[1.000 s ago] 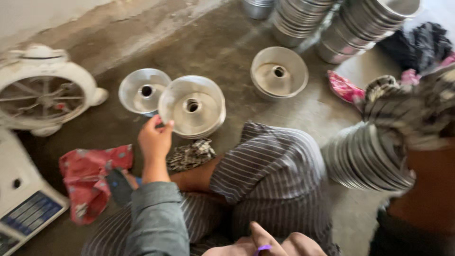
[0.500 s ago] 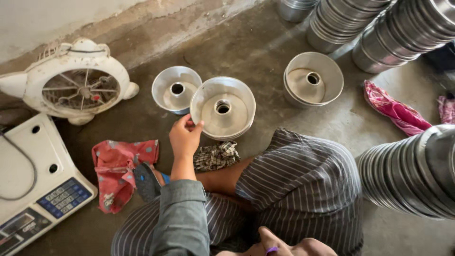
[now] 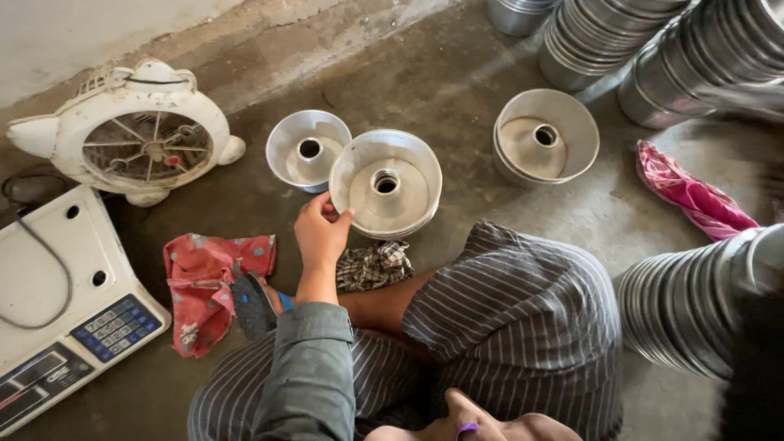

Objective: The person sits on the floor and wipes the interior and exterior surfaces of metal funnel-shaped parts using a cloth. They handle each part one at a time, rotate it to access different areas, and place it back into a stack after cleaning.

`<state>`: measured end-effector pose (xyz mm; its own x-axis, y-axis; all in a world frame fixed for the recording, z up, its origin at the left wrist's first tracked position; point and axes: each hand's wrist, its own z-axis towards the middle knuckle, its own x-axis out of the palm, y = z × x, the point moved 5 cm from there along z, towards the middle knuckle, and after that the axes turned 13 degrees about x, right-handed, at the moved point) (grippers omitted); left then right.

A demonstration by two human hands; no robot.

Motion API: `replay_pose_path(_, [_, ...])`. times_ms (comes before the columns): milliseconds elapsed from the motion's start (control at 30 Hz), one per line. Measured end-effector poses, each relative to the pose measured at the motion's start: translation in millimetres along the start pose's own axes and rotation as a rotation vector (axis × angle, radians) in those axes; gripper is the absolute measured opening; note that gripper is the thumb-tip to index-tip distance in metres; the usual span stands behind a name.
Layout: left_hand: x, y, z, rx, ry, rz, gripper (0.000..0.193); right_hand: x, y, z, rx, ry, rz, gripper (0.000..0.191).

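My left hand [image 3: 321, 233] reaches forward in a grey sleeve and grips the near rim of a shiny metal tube pan [image 3: 385, 184] on the concrete floor. A smaller tube pan [image 3: 309, 149] sits touching its left side. A third one [image 3: 545, 135] stands apart to the right. My right hand [image 3: 478, 426], with a purple ring, shows only partly at the bottom edge above my striped trousers; its fingers are mostly hidden.
A white table fan [image 3: 135, 135] lies at the far left, with a white weighing scale [image 3: 57, 302] nearer. A red cloth [image 3: 208, 286] and a checked rag [image 3: 374, 265] lie by my knee. Stacks of metal pans [image 3: 682, 302] crowd the right and far side [image 3: 604, 37]. A pink cloth [image 3: 690, 196] lies right.
The view has swung left and settled, bringing the fan and scale more into sight. My left hand has stayed at the middle pan's rim and closed its fingers onto it.
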<state>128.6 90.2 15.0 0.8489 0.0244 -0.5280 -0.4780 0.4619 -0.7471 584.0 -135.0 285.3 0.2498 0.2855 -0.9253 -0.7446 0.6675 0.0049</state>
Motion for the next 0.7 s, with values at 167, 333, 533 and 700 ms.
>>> replay_pose_path(167, [1, 0, -2, -0.036, -0.004, -0.028, 0.049, 81, 94, 12, -0.138, 0.373, 0.01, 0.065])
replay_pose_path(333, [3, 6, -5, -0.172, -0.002, -0.055, 0.044, 193, 193, -33, -0.187, 0.778, 0.434, 0.072])
replay_pose_path(533, [10, 11, -1, -0.266, 0.005, -0.02, 0.037, 244, 215, -44, -0.061, 0.728, 0.549, 0.052])
replay_pose_path(700, [13, 12, 0, -0.242, 0.081, 0.072, 0.032, 254, 211, -44, 0.135, 0.851, 0.594, 0.044])
